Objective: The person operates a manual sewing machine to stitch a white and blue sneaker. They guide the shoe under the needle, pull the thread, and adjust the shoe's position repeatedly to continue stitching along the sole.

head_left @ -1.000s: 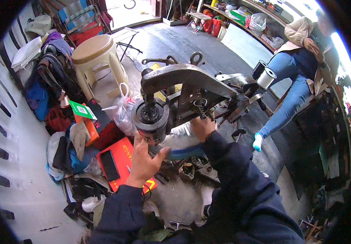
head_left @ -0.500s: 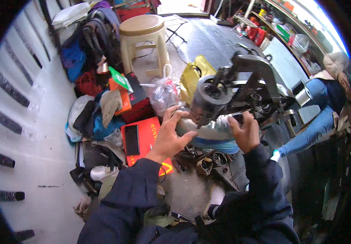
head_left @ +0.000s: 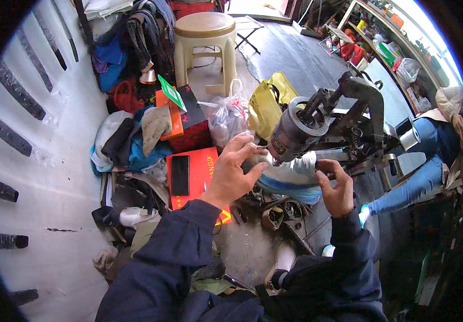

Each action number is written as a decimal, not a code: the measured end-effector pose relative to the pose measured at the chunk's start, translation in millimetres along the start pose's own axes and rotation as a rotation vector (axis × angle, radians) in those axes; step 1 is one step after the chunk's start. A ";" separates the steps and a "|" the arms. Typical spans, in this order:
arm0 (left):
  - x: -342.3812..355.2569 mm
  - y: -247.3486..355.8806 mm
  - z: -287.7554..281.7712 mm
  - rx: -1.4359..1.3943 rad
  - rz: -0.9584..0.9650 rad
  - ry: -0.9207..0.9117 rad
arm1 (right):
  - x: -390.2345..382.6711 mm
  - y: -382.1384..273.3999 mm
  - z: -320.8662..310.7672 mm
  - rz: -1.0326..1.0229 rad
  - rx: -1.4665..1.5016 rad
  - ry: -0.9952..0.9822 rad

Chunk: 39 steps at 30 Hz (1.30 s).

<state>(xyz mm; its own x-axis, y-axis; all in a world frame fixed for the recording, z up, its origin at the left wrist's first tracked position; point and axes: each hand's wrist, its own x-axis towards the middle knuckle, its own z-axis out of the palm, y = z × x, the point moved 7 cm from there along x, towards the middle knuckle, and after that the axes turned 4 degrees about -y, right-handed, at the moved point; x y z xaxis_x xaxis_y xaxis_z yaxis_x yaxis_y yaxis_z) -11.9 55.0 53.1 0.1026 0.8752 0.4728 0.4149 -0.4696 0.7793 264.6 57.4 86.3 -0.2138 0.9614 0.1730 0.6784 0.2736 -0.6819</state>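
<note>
A shoe repair sewing machine [head_left: 360, 107] of dark metal has its round cylinder head [head_left: 296, 129] over a pale sneaker [head_left: 290, 182] with a light blue sole. My left hand [head_left: 234, 172] grips the sneaker's toe end at the left, thumb on top, fingers curled beside the cylinder. At the other end of the sneaker, my right hand [head_left: 336, 188] has its fingers curled on the upper edge, holding it. A spool of white thread [head_left: 409, 139] sits on the machine's right.
A beige stool [head_left: 204, 27], yellow bag [head_left: 263, 112], plastic bag [head_left: 223, 123] and red box [head_left: 199, 161] with a black phone [head_left: 180, 177] lie around the machine. Clothes and bags pile at left. A seated person's leg [head_left: 409, 182] is at right, below shelves [head_left: 382, 37].
Compared with earlier, the machine and sneaker appear further right in the view. My right hand has moved from behind the cylinder to the sneaker's right end; my left hand remains at the toe.
</note>
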 end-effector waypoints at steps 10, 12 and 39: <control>2.8 -33.5 2.4 -0.383 -0.232 0.117 | 3.3 -4.1 17.8 0.005 -0.073 -0.088; -0.9 -47.6 9.6 -0.579 -0.408 0.071 | 2.7 -5.7 23.6 0.016 -0.009 -0.094; -14.1 -121.2 -92.2 -0.754 -0.616 0.479 | -13.7 -65.8 82.7 -0.240 0.008 -0.317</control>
<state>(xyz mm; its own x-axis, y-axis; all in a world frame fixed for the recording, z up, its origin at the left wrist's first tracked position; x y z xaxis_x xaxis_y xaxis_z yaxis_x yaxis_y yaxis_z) -147.0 88.9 -10.1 -0.3648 0.9255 -0.1023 -0.4051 -0.0588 0.9124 164.7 23.9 70.0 -0.5725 0.8137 0.1009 0.5777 0.4877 -0.6545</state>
